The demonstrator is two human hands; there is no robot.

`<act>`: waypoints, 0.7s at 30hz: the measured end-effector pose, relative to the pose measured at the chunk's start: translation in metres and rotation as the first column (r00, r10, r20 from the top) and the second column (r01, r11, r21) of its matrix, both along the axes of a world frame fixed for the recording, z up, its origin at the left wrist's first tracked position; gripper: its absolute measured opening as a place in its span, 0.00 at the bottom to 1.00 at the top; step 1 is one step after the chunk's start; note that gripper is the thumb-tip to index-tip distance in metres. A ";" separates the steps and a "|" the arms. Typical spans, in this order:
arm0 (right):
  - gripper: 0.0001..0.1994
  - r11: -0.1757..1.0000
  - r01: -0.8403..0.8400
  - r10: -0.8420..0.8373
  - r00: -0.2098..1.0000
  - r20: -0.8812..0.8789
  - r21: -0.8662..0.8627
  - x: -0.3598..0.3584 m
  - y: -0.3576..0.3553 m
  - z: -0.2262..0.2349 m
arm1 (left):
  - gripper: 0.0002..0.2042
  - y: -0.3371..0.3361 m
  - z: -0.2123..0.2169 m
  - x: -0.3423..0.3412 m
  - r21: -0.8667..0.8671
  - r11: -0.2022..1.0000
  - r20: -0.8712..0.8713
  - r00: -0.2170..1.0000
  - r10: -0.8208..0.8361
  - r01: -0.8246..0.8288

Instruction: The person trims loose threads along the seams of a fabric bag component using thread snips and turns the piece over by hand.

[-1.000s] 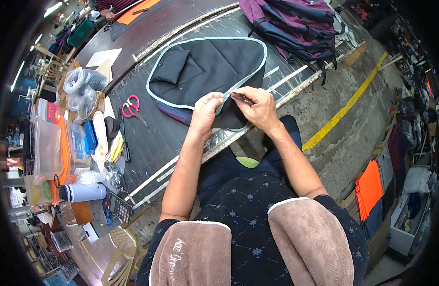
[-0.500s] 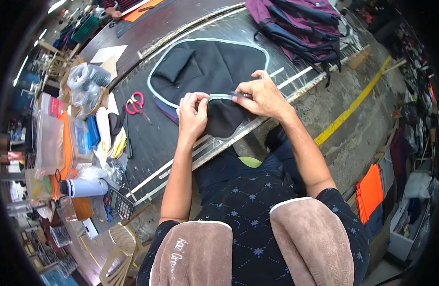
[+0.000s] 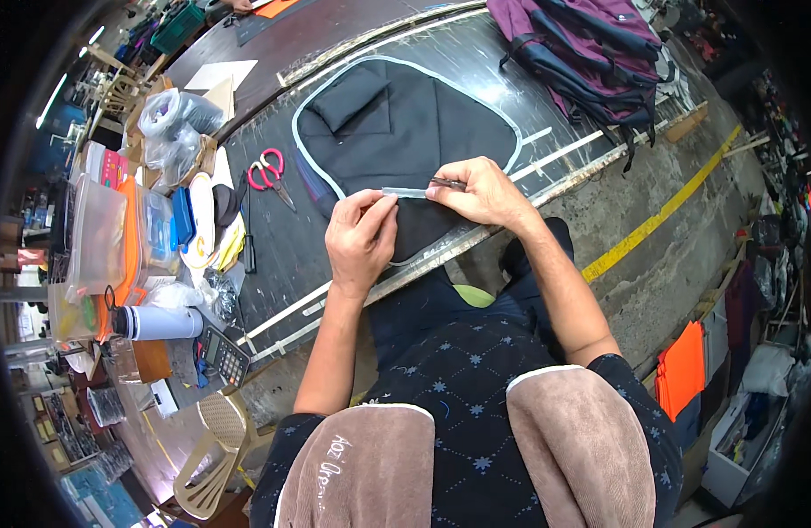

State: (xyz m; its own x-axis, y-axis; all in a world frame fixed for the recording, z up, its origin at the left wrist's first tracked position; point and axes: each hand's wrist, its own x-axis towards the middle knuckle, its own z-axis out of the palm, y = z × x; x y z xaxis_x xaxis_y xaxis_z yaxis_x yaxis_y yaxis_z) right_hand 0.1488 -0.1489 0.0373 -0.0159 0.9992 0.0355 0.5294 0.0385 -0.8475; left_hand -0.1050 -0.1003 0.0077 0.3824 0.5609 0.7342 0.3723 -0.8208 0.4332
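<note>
A black fabric panel [image 3: 467,114] with pale grey edging lies on the dark table, its near edge drawn up in front of me. My left hand [image 3: 361,238] pinches the pale edging [image 3: 405,193] between thumb and fingertips. A short stretch to the right, my right hand [image 3: 489,195] is closed around a small dark tool [image 3: 449,184], whose kind I cannot make out. The right thumb also meets the edging's other end. On the panel's far left sits a folded black pocket-like piece [image 3: 348,101]. Black cloth [image 3: 416,233] hangs below the edging, between my wrists.
Scissors with pink handles [image 3: 269,172] lie left of the panel. A purple and navy backpack [image 3: 573,53] rests at the far right. Along the left stand plastic bins [image 3: 98,233], a white bottle [image 3: 164,323] and a calculator [image 3: 222,356]. Another person's hand [image 3: 241,5] shows at the top.
The edging between my hands has come up nearer and turned its pale face upward. My left hand has rotated and tightened its pinch. The whole view has shifted slightly.
</note>
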 end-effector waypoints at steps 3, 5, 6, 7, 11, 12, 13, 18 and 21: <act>0.14 1.000 -0.021 0.021 1.000 -0.012 -0.008 -0.001 0.001 -0.006 | 0.14 0.001 -0.003 0.000 -0.030 0.999 -0.011 1.000 0.017 -0.017; 0.14 0.999 -0.031 0.031 0.999 -0.013 -0.014 -0.002 0.001 -0.008 | 0.13 0.001 -0.002 0.001 -0.023 1.000 -0.016 1.000 0.020 -0.020; 0.13 0.999 -0.044 0.044 0.999 -0.015 -0.020 -0.004 0.000 -0.008 | 0.11 0.001 -0.001 -0.001 -0.005 0.999 -0.051 0.998 0.041 -0.041; 0.15 0.999 -0.035 0.035 0.999 -0.026 -0.037 -0.006 0.000 -0.009 | 0.10 0.000 0.000 -0.001 0.014 0.998 -0.086 0.994 0.063 -0.062; 0.17 0.996 0.090 -0.090 0.986 -0.141 -0.005 -0.021 -0.001 -0.016 | 0.08 -0.011 0.008 0.002 0.105 0.984 -0.114 0.981 0.159 -0.147; 0.17 0.996 0.087 -0.086 0.986 -0.144 -0.003 -0.026 -0.001 -0.021 | 0.09 -0.019 0.013 0.003 0.092 0.989 -0.137 0.983 0.125 -0.113; 0.17 0.989 0.130 -0.141 0.972 -0.187 -0.071 -0.030 -0.001 -0.026 | 0.09 -0.026 0.009 0.004 0.073 0.992 -0.139 0.984 0.113 -0.104; 0.17 0.973 0.164 -0.206 0.932 -0.300 -0.160 -0.052 0.001 -0.034 | 0.09 -0.055 -0.013 0.000 -0.115 0.992 -0.052 0.998 0.047 -0.052; 0.16 0.975 0.156 -0.200 0.924 -0.325 -0.155 -0.053 -0.003 -0.037 | 0.10 -0.058 -0.013 -0.001 -0.219 0.969 0.130 0.981 0.142 -0.111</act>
State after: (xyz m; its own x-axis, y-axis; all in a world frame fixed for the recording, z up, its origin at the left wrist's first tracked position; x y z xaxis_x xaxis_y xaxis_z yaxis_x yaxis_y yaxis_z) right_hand 0.0956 -0.1516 0.0007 0.1538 0.9811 -0.1170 0.2003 -0.1470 -0.9686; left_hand -0.1063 -0.1588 -0.0052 0.1976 0.7450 0.6372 0.3888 -0.6562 0.6467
